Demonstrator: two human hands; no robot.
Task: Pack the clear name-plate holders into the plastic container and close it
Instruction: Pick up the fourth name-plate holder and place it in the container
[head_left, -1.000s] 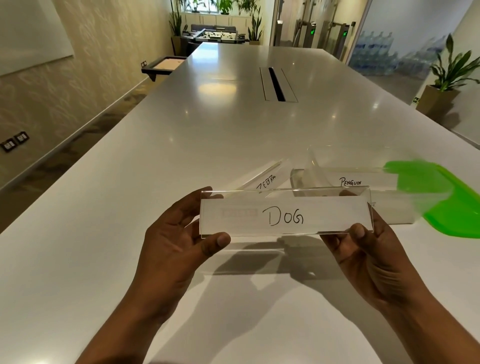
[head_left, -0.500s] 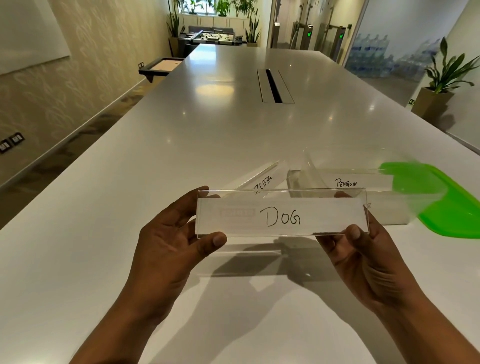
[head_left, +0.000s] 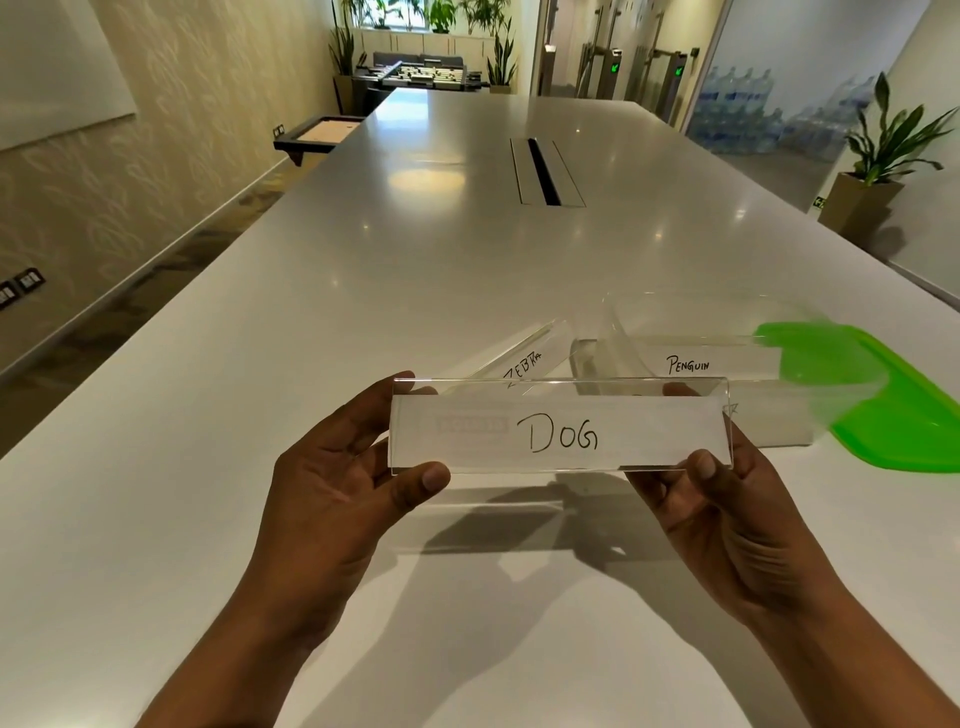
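Clear plastic container (head_left: 727, 332) sits open on the white table (head_left: 467, 270), far right of the hands. Its walls are transparent and hard to trace. One name-plate holder, card reading PENGUIN (head_left: 691, 364), shows through the container's near wall — inside it as far as can be told. Green lid (head_left: 893, 415) lies flat on the table just right of the container, its left part seen through the clear wall. A second holder, card reading ZEBRA (head_left: 524, 364), lies on the table just left of the container, angled, outside it.

Both forearms enter from the near edge, palms turned inward. Left hand (head_left: 337, 478): thumb pressed on the lower left corner of the DOG holder (head_left: 561, 434), fingers curled behind its left end. Right hand (head_left: 727, 509): thumb on the lower right corner, fingers behind the right end, one fingertip visible through the plastic at the top edge.

The DOG holder is gripped between the two hands, lifted off the table — shadow on the surface below it. It is level, card face toward the camera, and nearer than the container, overlapping the container's near wall in view.
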